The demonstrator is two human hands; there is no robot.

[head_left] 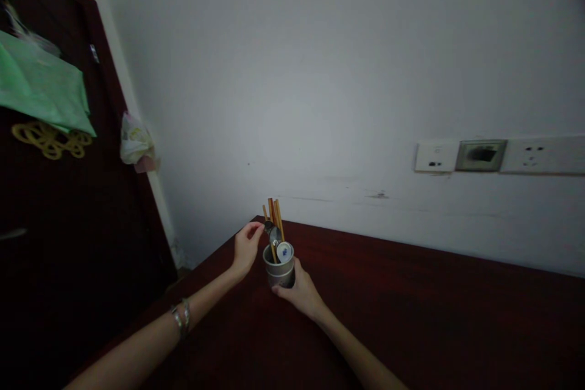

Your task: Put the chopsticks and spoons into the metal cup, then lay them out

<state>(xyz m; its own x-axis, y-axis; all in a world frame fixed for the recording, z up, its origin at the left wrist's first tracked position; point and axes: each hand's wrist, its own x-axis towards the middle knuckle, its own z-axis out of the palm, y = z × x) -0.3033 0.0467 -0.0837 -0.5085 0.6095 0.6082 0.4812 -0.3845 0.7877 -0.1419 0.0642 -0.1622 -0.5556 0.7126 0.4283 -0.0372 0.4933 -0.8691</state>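
A grey metal utensil cup (pixel 280 274) stands on the dark red table, holding several wooden chopsticks (pixel 278 219), a white spoon (pixel 284 252) with a blue mark, and a shiny metal spoon (pixel 275 236). My right hand (pixel 305 294) is wrapped round the cup's lower right side. Left of the cup's top, my left hand (pixel 247 248) has its thumb and forefinger pinched at the edge of a small dark metal spoon (pixel 268 226). The spoons' lower ends are hidden inside the cup.
The dark red table (pixel 388 292) meets a white wall (pixel 320 103) behind. Wall sockets (pixel 532 155) sit at the right. On the left, a dark door (pixel 55 244) carries a green cloth (pixel 41 79), and a plastic bag (pixel 136 141) hangs by its frame.
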